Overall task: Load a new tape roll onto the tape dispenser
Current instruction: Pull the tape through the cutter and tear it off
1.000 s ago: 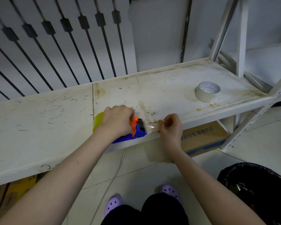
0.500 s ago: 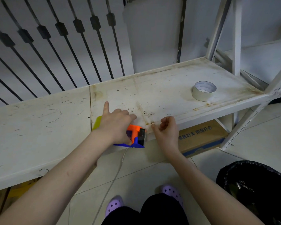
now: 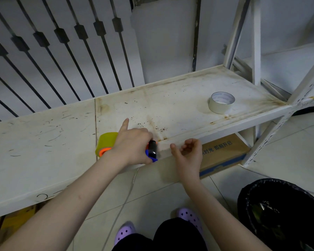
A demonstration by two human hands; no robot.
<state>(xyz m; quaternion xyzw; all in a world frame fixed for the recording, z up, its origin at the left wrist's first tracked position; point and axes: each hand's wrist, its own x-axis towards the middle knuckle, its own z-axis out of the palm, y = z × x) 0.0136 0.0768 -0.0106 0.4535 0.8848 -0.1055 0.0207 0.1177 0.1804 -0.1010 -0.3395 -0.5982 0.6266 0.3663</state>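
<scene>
Clamping the tape dispenser (image 3: 150, 151) at the shelf's (image 3: 170, 109) front edge, the left hand (image 3: 132, 147) keeps a closed grip, index finger raised; the right hand (image 3: 188, 153) hangs half-curled, empty, just beside it.

Shelf (image 3: 179, 105) open between dispenser (image 3: 152, 151), white roll (image 3: 221, 105).

Shelf (image 3: 170, 105): white-painted metal, matt, scuffed, rust-stained along the edges.
Tape dispenser (image 3: 152, 151): smooth plastic, orange, blue and black.
Tape roll (image 3: 106, 142): glossy yellowish film.
Spare roll (image 3: 221, 105): matt cream paper-like tape.
Box (image 3: 223, 153): plain brown cardboard.
Bin liner (image 3: 283, 212): shiny black plastic.
Floor (image 3: 288, 153): smooth pale tile.
</scene>
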